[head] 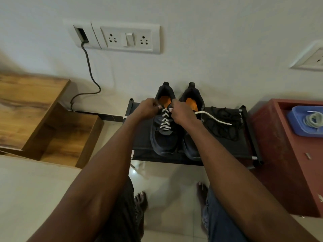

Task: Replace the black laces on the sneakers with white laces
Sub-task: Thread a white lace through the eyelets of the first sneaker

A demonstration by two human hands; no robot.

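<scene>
Two black sneakers with orange insoles stand side by side on a low black rack, heels toward the wall. The left sneaker [163, 137] carries a white lace [165, 120] crisscrossed up its eyelets nearly to the top; one free end [214, 117] trails right across the rack, another tip [125, 117] shows at the rack's left edge. The right sneaker [191, 144], partly hidden behind a forearm, shows no lace. The removed black laces [224, 124] lie in a loose tangle on the rack just right of the pair.
</scene>
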